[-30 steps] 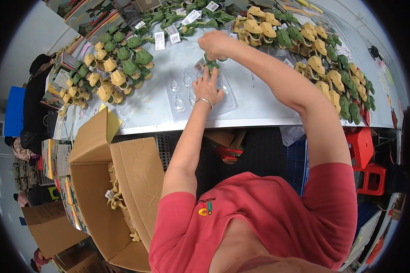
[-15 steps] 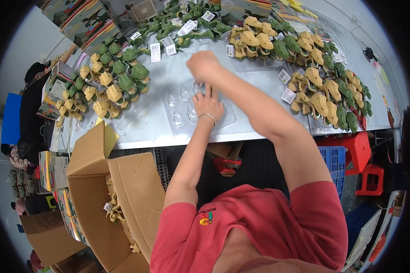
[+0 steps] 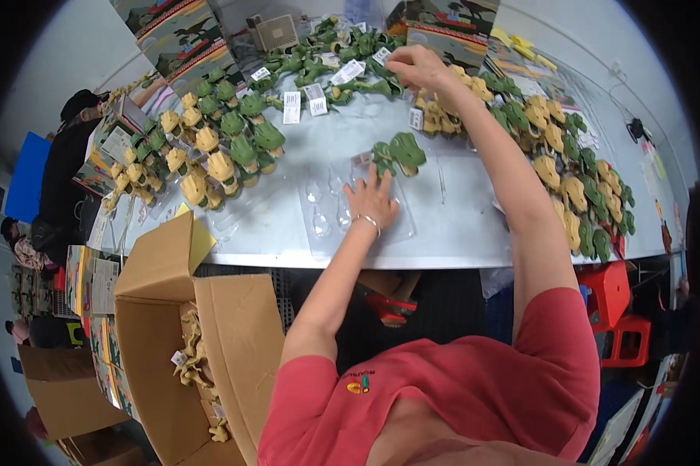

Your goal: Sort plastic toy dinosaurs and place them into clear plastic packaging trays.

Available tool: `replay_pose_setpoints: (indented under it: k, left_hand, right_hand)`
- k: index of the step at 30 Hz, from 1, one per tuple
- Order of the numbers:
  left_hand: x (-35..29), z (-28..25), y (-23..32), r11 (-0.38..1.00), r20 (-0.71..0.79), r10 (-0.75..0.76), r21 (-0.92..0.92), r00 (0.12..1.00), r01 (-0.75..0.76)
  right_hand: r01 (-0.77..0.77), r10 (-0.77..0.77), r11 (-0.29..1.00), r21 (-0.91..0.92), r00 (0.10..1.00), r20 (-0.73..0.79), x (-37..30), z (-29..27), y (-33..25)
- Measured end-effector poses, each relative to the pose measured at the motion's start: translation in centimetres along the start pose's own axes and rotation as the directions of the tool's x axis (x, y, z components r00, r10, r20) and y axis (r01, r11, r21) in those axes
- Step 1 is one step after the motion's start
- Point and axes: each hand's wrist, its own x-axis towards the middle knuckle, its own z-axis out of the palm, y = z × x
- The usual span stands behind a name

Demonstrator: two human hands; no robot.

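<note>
My left hand rests with fingers spread on a clear moulded plastic tray near the table's front edge. Just beyond its fingertips a green toy dinosaur lies over the tray's far right part, a white tag beside it. My right hand is stretched to the back of the table, fingers bent but apart. It is beside the right end of a heap of green toy dinosaurs with white tags; nothing shows in its grasp. Its forearm hides some of the toys on the right.
Rows of yellow and green toy dinosaurs stand at the left, with more rows at the right. Printed boxes stand at the back. An open cardboard carton with yellow toys is below left; red stools are at right.
My right hand has moved from above the tray to the back, beside the green heap. The green toy dinosaur now shows plainly at the tray. My left hand stays on the tray; the whole view has shifted.
</note>
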Motion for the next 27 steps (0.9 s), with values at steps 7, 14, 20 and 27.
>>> replay_pose_setpoints:
  k: [7, 14, 20, 27]
  left_hand:
    - [1.5, 0.4, 1.0, 0.994, -0.049, 0.051, -0.096, 0.997, -0.055]
    - [0.9, -1.0, -0.9, 0.993, -0.038, 0.011, -0.121, 0.999, -0.015]
    - [0.9, -0.1, -0.5, 0.993, -0.007, 0.020, -0.114, 1.000, -0.021]
    - [0.6, 0.3, -0.3, 0.989, -0.088, -0.067, -0.139, 0.994, 0.055]
  right_hand:
    - [0.247, -0.273, 0.900, -0.360, 0.962, -0.021, 9.9, 6.0, 13.2]
    - [0.278, -0.316, 0.939, 0.203, 0.930, 0.185, -1.3, 3.4, 0.4]
    - [0.330, -0.306, 0.872, -0.362, 0.944, 0.125, -10.4, 5.8, -0.3]
    - [0.324, -0.179, 0.817, -0.477, 0.929, 0.323, -8.2, 7.2, 0.0]
